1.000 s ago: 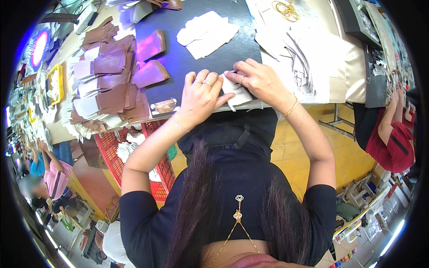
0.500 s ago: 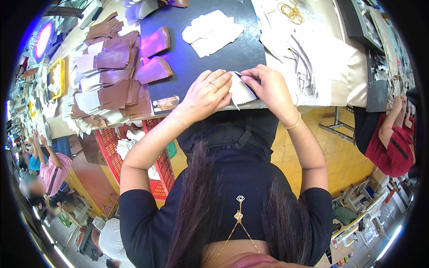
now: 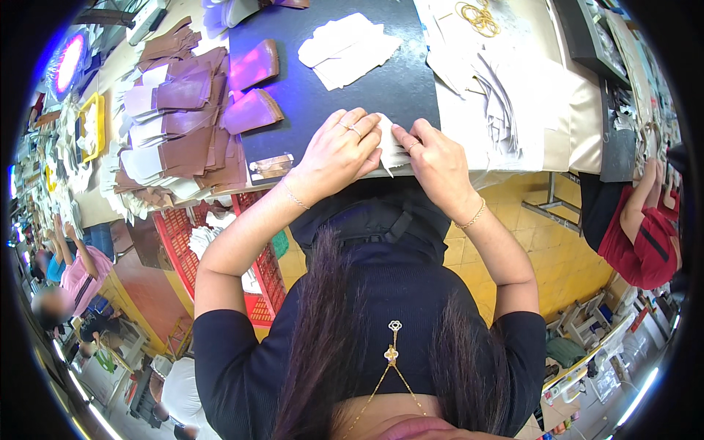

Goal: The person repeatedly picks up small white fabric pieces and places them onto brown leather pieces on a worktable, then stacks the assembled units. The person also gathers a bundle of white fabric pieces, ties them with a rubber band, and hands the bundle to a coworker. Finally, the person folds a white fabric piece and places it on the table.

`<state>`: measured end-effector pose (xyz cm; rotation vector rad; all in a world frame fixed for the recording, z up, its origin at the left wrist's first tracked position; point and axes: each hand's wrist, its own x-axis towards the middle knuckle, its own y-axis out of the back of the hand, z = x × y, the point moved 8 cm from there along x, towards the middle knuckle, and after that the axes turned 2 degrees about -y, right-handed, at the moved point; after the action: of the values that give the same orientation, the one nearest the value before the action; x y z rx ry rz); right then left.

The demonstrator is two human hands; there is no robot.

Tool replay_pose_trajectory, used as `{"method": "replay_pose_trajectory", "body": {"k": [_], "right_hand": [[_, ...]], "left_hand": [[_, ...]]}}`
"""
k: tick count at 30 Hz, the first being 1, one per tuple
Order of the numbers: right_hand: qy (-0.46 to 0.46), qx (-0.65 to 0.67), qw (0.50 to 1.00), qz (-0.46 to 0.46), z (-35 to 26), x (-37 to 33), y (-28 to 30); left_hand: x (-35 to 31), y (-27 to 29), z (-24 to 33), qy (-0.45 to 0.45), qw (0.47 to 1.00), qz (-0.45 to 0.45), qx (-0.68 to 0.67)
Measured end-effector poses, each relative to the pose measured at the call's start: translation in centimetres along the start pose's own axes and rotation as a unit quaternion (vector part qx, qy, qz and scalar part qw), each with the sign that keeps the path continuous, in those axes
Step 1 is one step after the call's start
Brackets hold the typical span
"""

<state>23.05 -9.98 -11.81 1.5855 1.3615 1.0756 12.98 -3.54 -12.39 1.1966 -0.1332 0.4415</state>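
Note:
Between my hands, at the near edge of the black work mat [image 3: 352,51], lies a thin white piece [image 3: 391,147]; whether it is paper or leather I cannot tell. My left hand [image 3: 341,150] is closed with bent fingers pressed together over its left side. On the right, my right hand [image 3: 440,161] pinches its other edge, thumb and forefinger together near its top. Both hands hide much of the piece. Farther up the mat rests a loose pile of white pieces [image 3: 348,50]. Two small stacks of brown pieces [image 3: 253,111] sit at the mat's left.
Stacked brown and white pieces [image 3: 180,110] cover the table's left side. Thin white strips [image 3: 499,110] and yellow bands [image 3: 478,18] lie on the right. A red plastic crate [image 3: 180,246] stands below the table edge at left. Co-workers [image 3: 645,235] are at both sides.
My right hand has come down and slightly left over the white piece, covering more of its right side. My left hand has barely shifted.

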Motion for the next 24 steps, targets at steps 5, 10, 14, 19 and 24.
{"method": "replay_pose_trajectory", "body": {"k": [5, 10, 14, 19, 24], "right_hand": [[0.028, -0.047, 0.998, -0.013, -0.4, -0.2, 0.0], [0.058, -0.047, 0.997, -0.005, -1.1, 0.7, -0.2], [0.097, -0.044, 0.994, 0.008, -2.2, 2.9, -1.5], [0.087, -0.008, 0.996, -0.007, -1.4, 3.0, -1.5], [0.046, 0.023, 0.999, 0.004, 0.3, -0.6, 0.4]], "left_hand": [[0.1, -0.2, 0.0, -0.002, 1.0, -0.001, -0.002], [-0.1, -0.3, -1.1, 0.016, 0.999, -0.027, 0.038], [-1.0, 1.4, -2.4, 0.045, 0.998, 0.039, 0.022], [-1.6, 1.1, -2.6, 0.052, 0.997, 0.032, -0.044], [-1.9, 0.4, -2.0, 0.069, 0.997, 0.019, 0.016]]}}
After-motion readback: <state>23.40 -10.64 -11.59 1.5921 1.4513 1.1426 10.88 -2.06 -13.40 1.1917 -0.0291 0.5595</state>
